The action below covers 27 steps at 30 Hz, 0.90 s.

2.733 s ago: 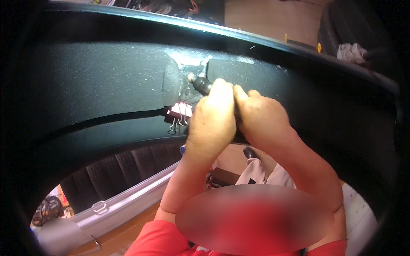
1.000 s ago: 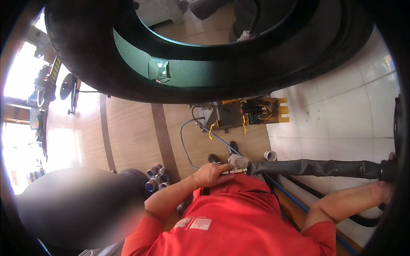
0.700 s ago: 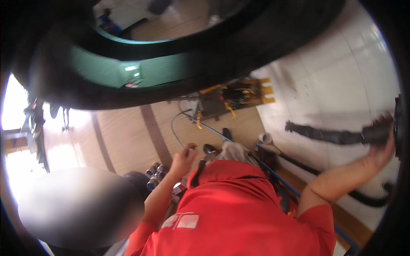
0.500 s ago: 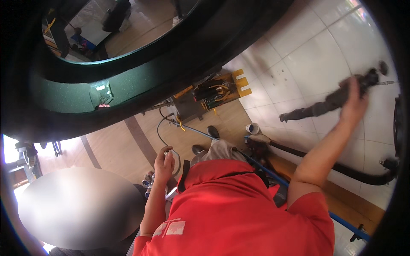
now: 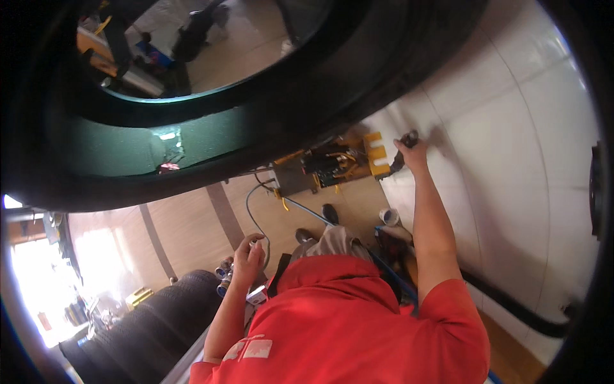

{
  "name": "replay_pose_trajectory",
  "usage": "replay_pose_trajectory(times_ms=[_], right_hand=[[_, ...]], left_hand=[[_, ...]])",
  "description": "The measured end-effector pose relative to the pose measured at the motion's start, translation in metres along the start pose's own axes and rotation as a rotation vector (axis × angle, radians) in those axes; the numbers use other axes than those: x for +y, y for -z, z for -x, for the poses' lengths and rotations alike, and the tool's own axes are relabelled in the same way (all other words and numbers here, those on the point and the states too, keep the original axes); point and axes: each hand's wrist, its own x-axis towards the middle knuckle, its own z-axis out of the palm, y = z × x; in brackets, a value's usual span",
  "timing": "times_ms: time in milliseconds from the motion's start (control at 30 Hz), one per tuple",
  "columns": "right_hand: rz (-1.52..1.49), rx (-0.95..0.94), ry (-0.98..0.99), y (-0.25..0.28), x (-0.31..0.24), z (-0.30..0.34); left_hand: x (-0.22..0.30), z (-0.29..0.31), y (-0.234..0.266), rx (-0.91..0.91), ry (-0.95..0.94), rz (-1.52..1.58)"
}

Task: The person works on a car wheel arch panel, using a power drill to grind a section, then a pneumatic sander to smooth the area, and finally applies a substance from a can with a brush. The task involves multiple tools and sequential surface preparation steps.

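Note:
My right hand [image 5: 414, 153] is closed around a dark handheld tool [image 5: 398, 163], probably an air tool. The tool points down beside the slotted yellow bracket [image 5: 377, 153] of a tool holder [image 5: 332, 165]; whether they touch is unclear. My left hand [image 5: 248, 259] is raised in front of my waist. Its fingers are curled together around something small and pale that I cannot make out. Above both hands, a large tyre [image 5: 96, 144] crosses the upper left, its inner side lit green. A shiny patch-like spot [image 5: 171, 146] shows on that inner side.
Several black tyres [image 5: 147, 326] stand in a row at the lower left. Cables and dark tools fill the holder, with a blue hose [image 5: 307, 214] running below it. A white tiled wall [image 5: 511, 160] rises at right. Small cans [image 5: 222, 281] stand left of my waist.
My right hand has swung from far right, by the wall, leftward to the yellow bracket, carrying the dark tool. My left hand stays nearly in place. The view has shifted slightly.

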Motion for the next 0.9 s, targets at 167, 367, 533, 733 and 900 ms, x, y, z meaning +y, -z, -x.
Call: replay_pose_trajectory(times_ms=[167, 367, 533, 733, 900], right_hand=[[-0.228, -0.217, -0.056, -0.049, 0.023, -0.014], [-0.115, -0.289, 0.022, -0.064, 0.010, -0.009], [-0.110, -0.342, 0.163, -0.058, -0.004, -0.010], [0.132, -0.489, 0.145, -0.064, -0.003, -0.008], [-0.097, -0.087, 0.113, -0.034, -0.039, 0.023]], left_hand=[[0.008, 0.016, -0.006, 0.040, -0.022, 0.004], [0.022, 0.037, -0.012, 0.169, 0.077, 0.101], [0.025, 0.033, -0.016, 0.163, 0.037, 0.113], [0.037, -0.001, -0.018, -0.009, 0.006, 0.119], [0.057, -0.033, -0.014, -0.221, -0.201, 0.250]])
